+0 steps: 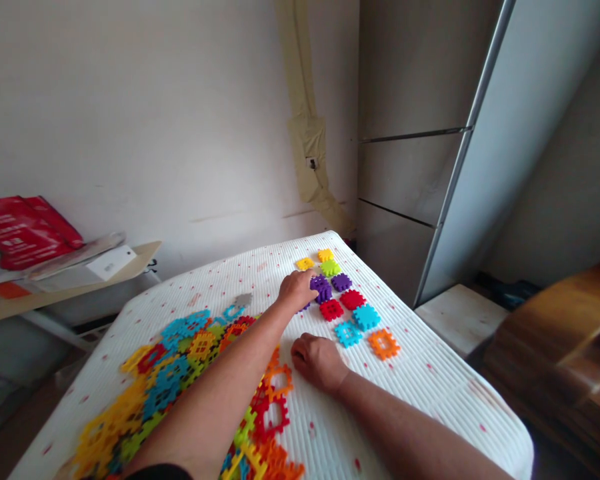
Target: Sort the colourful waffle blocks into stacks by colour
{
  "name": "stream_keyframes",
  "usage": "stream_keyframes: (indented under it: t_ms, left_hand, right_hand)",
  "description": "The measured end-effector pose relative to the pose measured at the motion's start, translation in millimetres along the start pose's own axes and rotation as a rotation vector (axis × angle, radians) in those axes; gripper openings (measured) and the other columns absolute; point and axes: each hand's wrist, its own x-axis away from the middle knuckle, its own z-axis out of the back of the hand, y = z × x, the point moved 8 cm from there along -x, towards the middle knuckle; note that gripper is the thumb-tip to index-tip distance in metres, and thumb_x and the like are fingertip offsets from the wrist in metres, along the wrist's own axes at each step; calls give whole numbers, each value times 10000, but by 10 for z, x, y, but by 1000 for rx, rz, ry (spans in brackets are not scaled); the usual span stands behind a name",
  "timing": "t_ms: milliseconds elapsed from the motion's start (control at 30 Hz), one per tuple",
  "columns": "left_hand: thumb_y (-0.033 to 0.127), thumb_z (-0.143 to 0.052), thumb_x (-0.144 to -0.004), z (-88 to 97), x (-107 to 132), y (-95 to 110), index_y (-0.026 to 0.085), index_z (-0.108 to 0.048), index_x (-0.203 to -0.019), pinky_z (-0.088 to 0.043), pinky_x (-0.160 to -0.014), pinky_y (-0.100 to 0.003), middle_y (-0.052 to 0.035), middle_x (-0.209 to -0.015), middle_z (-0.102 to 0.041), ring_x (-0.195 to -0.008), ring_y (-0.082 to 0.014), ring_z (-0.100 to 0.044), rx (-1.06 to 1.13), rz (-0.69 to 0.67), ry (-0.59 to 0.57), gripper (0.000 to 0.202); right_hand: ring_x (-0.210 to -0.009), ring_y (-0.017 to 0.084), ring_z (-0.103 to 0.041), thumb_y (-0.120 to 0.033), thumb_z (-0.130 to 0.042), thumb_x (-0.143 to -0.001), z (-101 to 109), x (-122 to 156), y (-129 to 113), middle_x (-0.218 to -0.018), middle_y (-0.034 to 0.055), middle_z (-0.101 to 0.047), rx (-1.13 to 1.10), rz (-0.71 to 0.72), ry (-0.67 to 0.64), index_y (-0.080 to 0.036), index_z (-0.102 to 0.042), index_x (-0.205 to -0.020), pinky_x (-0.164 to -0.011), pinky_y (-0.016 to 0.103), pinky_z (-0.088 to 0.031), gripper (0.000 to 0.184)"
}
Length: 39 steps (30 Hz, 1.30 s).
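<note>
My left hand [296, 291] reaches across to the far part of the table, its fingers closed on a purple interlocking tile [322, 288]. Beside that lies another purple tile [341, 283]. My right hand [321, 361] rests on the tabletop in a loose fist; the inside of the fist is hidden. Close to it are a blue tile with an open centre [348, 334], a solid blue tile [366, 317] and an orange tile [384, 344]. Two red tiles, one of them solid [353, 299], sit between the blue and purple ones.
A large heap of mixed tiles [167, 383] spreads over the table's left side, partly behind my left forearm. Yellow tiles [325, 255] and a green tile [331, 268] lie farthest away. A fridge [405, 167] stands right, a shelf with red bags [27, 230] left.
</note>
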Motion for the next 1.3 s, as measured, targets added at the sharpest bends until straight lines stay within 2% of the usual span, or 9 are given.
stream_keyframes:
  t_ms: [233, 667, 800, 867, 933, 1033, 1167, 1300]
  left_hand:
    - [309, -638, -696, -28, -42, 55, 290, -581, -1108, -440, -833, -286, -20, -1021, -669, -983, -204, -599, -49, 33, -29, 416]
    - [299, -636, -684, -23, -39, 71, 275, -588, -1108, -445, -803, -297, -33, -994, -675, -955, -216, -606, -46, 26, -26, 427]
    - [333, -639, -695, 40, 22, 51, 272, -551, -1176, -430, -850, -308, -43, -1068, -660, -1021, -228, -581, -12, 31, -15, 493]
    - [322, -617, -720, 94, 94, -71, 269, -542, -1192, -422, -864, -285, -36, -1117, -648, -1045, -209, -572, 6, 51, -15, 481]
    - [270, -578, -749, 157, 206, -308, 259, -578, -1153, -426, -840, -244, -20, -1102, -662, -1015, -174, -589, 18, 90, -34, 405]
    - [172, -497, -769, 264, 458, -832, 220, -672, -994, -439, -774, -218, -19, -987, -705, -916, -149, -625, 8, 178, -83, 289]
    - [125, -530, -709, 347, 867, -1491, 199, -715, -843, -437, -731, -207, -16, -876, -725, -851, -148, -637, -15, 266, -169, 240]
    - [130, -558, -674, 325, 1234, -1827, 208, -722, -736, -434, -720, -231, -20, -790, -723, -792, -171, -640, -47, 344, -247, 191]
  right_hand:
    - [-722, 130, -605, -212, -434, -844, -9, -10, 9, -859, 35, -653, 14, -23, -19, -188, -642, -861, -584, 206, -361, 211]
    - [-710, 134, -608, -207, -441, -833, -3, -11, 15, -851, 38, -662, 2, -14, -7, -193, -651, -844, -570, 213, -357, 210]
    - [-724, 132, -601, -169, -454, -816, 11, -10, 22, -843, 40, -663, -45, -5, 6, -186, -652, -833, -595, 206, -366, 199]
    - [-735, 130, -598, -143, -455, -809, 29, -5, 27, -838, 41, -662, -79, -2, 6, -179, -652, -827, -616, 202, -371, 201]
    - [-739, 128, -594, -131, -454, -809, 41, -1, 32, -832, 43, -659, -115, 4, 0, -174, -653, -819, -630, 199, -374, 203]
    - [-741, 127, -591, -137, -459, -810, 32, -3, 43, -825, 41, -656, -152, 14, -9, -175, -651, -814, -634, 197, -371, 195]
    - [-741, 128, -592, -157, -456, -814, -11, -15, 62, -832, 40, -656, -150, 16, -4, -183, -646, -809, -632, 200, -363, 191]
    - [-740, 129, -589, -159, -451, -808, -19, -20, 65, -830, 37, -656, -147, 11, 2, -185, -644, -804, -635, 201, -360, 195]
